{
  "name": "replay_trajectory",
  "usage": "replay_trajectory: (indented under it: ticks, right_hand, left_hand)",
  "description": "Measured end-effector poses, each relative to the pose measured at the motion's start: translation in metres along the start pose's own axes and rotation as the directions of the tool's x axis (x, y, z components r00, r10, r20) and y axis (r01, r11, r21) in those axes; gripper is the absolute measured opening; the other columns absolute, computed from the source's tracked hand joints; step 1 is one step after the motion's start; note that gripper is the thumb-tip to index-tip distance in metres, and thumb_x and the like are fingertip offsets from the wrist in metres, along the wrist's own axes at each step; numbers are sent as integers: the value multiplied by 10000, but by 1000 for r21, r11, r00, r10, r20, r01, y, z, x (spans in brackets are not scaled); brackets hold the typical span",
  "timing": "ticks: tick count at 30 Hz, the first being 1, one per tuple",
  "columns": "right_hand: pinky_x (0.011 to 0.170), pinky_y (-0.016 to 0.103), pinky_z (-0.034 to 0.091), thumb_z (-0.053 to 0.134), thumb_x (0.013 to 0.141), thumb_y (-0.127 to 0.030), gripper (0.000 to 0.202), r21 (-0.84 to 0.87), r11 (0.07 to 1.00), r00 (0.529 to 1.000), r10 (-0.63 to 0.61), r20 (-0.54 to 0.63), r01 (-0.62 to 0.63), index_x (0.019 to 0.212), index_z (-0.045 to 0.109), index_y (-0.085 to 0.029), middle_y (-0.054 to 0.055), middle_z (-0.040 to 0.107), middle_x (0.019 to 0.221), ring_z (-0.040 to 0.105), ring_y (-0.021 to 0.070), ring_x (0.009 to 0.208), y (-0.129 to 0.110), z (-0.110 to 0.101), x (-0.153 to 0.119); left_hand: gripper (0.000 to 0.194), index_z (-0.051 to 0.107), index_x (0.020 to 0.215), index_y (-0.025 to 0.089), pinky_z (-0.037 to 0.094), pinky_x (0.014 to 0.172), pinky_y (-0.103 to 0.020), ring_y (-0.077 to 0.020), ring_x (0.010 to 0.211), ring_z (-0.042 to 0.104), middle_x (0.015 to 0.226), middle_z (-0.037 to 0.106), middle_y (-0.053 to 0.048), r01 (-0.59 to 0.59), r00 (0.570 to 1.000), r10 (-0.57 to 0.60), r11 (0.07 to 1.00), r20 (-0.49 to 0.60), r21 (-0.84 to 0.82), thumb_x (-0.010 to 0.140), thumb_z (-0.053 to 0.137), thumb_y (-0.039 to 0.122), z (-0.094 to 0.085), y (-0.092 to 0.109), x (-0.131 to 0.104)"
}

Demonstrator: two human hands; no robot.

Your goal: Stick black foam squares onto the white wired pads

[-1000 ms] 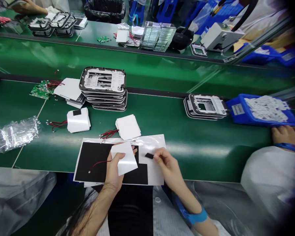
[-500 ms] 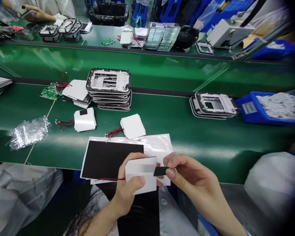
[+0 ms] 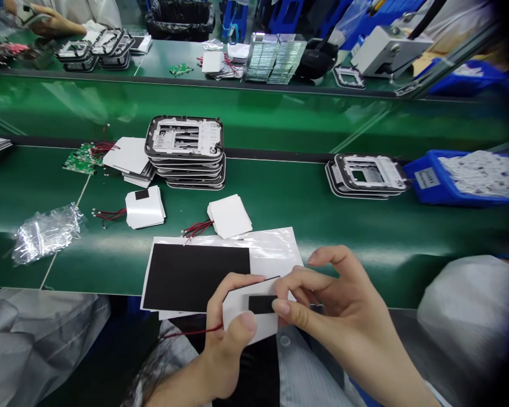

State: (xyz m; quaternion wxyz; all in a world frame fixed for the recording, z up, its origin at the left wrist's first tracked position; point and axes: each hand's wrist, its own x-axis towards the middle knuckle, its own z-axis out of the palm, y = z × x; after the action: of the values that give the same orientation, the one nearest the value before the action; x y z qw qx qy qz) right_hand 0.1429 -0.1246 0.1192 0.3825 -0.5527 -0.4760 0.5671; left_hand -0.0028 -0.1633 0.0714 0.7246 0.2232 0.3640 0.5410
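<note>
A white panel [image 3: 248,316], partly hidden by the thumb, is gripped by the left hand [image 3: 224,345] while a black strip [image 3: 262,304] is pinched against it by the right hand [image 3: 335,316].

Place: an electronics assembly line in a factory.
Surface: long green tabletop [image 3: 365,237] with a second row behind.
Parts: stacked plastic frames [image 3: 185,151], circuit boards [image 3: 80,161], white wired pads [image 3: 231,216].
Storage: blue bin [image 3: 426,183] of small parts.
People: a co-worker's hand [image 3: 53,24] at the far row.
</note>
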Motion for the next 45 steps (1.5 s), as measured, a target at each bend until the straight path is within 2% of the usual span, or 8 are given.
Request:
replay_trajectory:
  ticks: [3,7,14,21,27,33,37,45]
  right_hand:
    - [545,268,332,783,760,-326,491,40,994,994,105,-21,-105,882,309,-289,-74,681,644,432,128,553,-9,3,2]
    - [545,262,336,821,710,-329,561,103,964,969,247,6,-246,839,278,-272,-66,690,642,406,106,523,-21,5,4]
    - [528,228,374,862,656,-326,624,175,931,947,319,36,-320,832,267,-266,-64,691,618,506,97,500,-26,5,6]
    - [403,175,293,860,662,-320,597,157,940,951,308,-5,-304,808,285,-260,-54,689,603,511,80,458,-27,8,6]
    - [301,164,219,854,667,-265,605,212,953,976,212,40,-216,794,263,-268,-53,697,609,520,94,400,-13,3,7]
    - [300,158,225,852,668,-267,600,215,947,971,238,21,-237,802,267,-268,-49,696,616,542,98,421,-15,4,6]
    - [315,169,228,844,679,-290,588,191,953,969,244,-30,-234,811,272,-267,-47,698,629,485,77,392,-15,7,4]
    - [313,185,214,828,702,-275,572,172,977,987,142,-80,-127,822,269,-272,-42,716,636,464,83,363,-6,10,5]
  left_hand:
    - [317,650,1133,285,488,777,-246,-153,863,642,997,708,-1,-19,999,18,1000,26,17,845,631,417,0,1,-1]
    - [292,690,1067,285,498,763,-237,-159,872,664,995,714,5,19,996,-16,999,-89,39,811,684,424,5,7,-2]
    - [256,714,1025,284,512,736,-217,-122,782,660,919,715,20,9,991,-1,998,-131,65,800,708,405,9,9,-4]
    - [232,722,1007,280,522,727,-206,-117,762,670,923,725,23,-4,987,15,998,-158,67,795,720,374,12,10,-4]
    - [222,729,995,295,541,724,-231,-122,722,677,923,723,23,-1,988,5,1000,-155,24,785,731,366,15,11,-3]
    - [233,745,970,292,526,689,-199,-133,783,669,942,706,9,28,978,-3,993,-209,115,767,738,406,14,10,-4]
    - [190,748,961,319,504,777,-205,-141,883,648,979,712,24,12,965,50,972,-259,233,803,700,414,12,6,-4]
    - [178,754,950,296,509,802,-285,-195,914,635,984,716,-6,19,948,74,958,-311,287,810,687,382,12,5,-5]
